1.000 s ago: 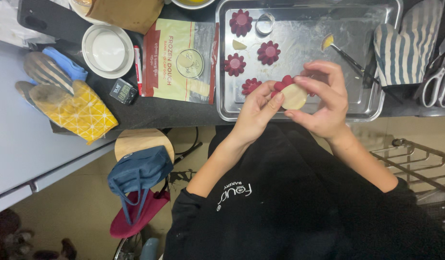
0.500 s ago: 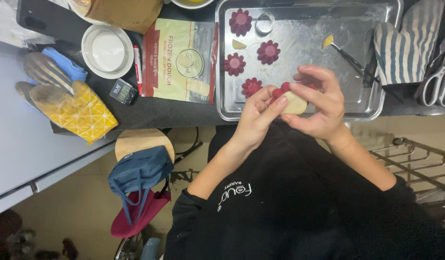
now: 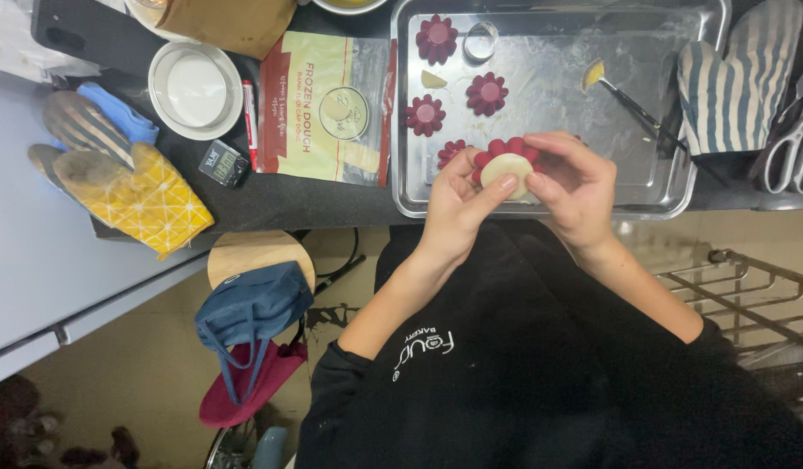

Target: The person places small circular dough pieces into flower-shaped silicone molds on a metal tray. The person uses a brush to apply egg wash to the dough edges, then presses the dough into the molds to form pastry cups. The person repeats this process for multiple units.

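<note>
My left hand (image 3: 461, 201) and my right hand (image 3: 573, 184) together hold a dark red fluted mould (image 3: 502, 149) with a pale round of dough (image 3: 506, 170) pressed into it, over the near edge of a metal baking tray (image 3: 558, 78). My left thumb lies on the dough. Three more red fluted moulds stand on the tray: one at the far left (image 3: 437, 38), one in the middle (image 3: 487, 93), one to the left (image 3: 425, 115). A fourth (image 3: 449, 153) peeks out beside my left hand.
On the tray lie a round metal cutter (image 3: 480, 41), a dough scrap (image 3: 433, 80) and a brush (image 3: 627, 91). A frozen dough bag (image 3: 328, 108), a white bowl (image 3: 194, 89), yellow oven mitts (image 3: 128, 187), a striped mitt (image 3: 732, 74), scissors (image 3: 793, 148) surround it. A stool with bags (image 3: 249, 300) stands below.
Both hands have kept turning and pressing the dough into the mould; the dough round now faces up more fully under my left thumb. The tray's contents have not moved.
</note>
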